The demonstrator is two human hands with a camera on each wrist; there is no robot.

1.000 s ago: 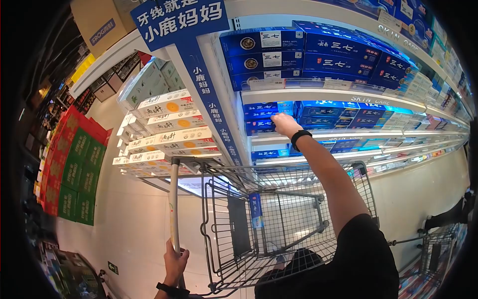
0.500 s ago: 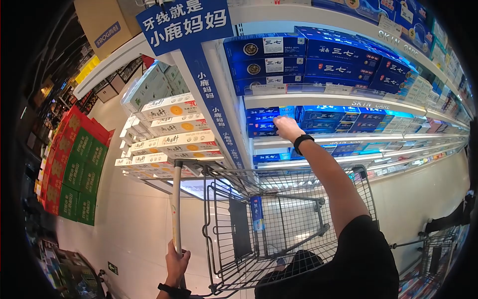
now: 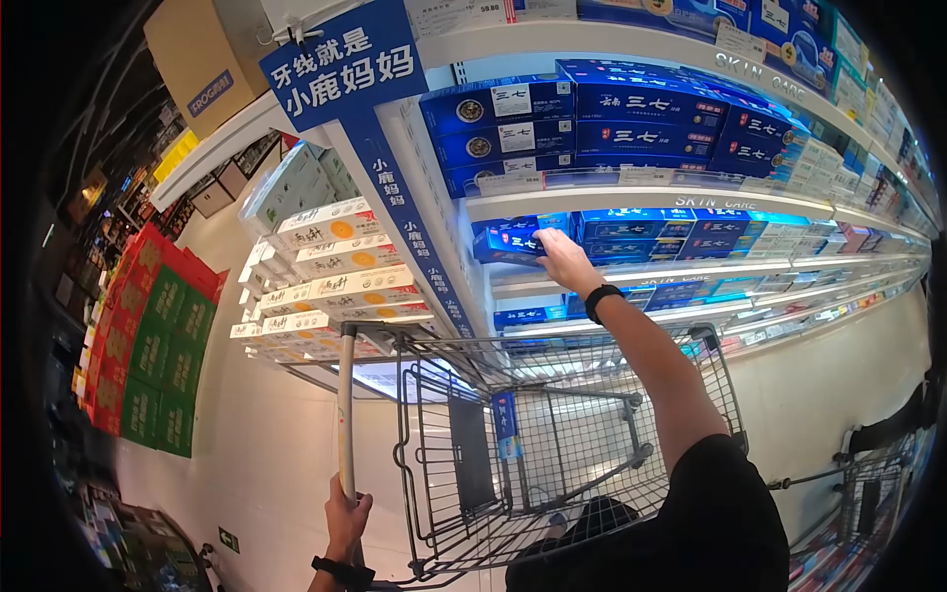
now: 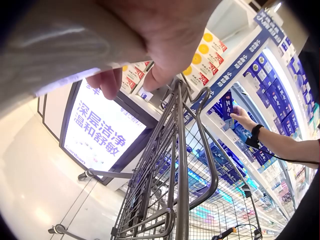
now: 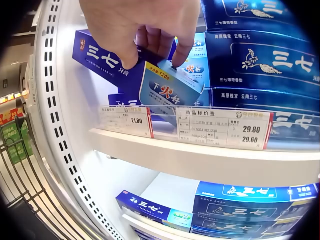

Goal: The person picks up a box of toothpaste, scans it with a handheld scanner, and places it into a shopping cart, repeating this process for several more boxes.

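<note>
In the right wrist view my right hand [image 5: 142,30] pinches a blue toothpaste box [image 5: 102,60] between thumb and fingers. The box is tilted above the shelf's clear front lip, its light-blue end facing down and to the right. More boxes of the same kind show partly behind and below it. In the head view the right arm reaches across the shopping cart [image 3: 582,355] to that shelf. My left hand [image 3: 347,518] grips the cart's long handle bar [image 3: 345,414]. A blue box [image 3: 506,426] lies in the cart near its handle end.
Price tags [image 5: 225,127] line the shelf edge, and stacked blue boxes [image 5: 262,60] stand right of the hand. A blue sign post [image 3: 395,187] divides this shelf from white boxes [image 3: 340,232]. Another cart [image 3: 868,493] is at the right, red and green cartons [image 3: 148,345] at the left.
The right hand has drawn the toothpaste box up and forward from its stack, so its front now shows tilted. The left hand keeps its grip on the handle bar.
</note>
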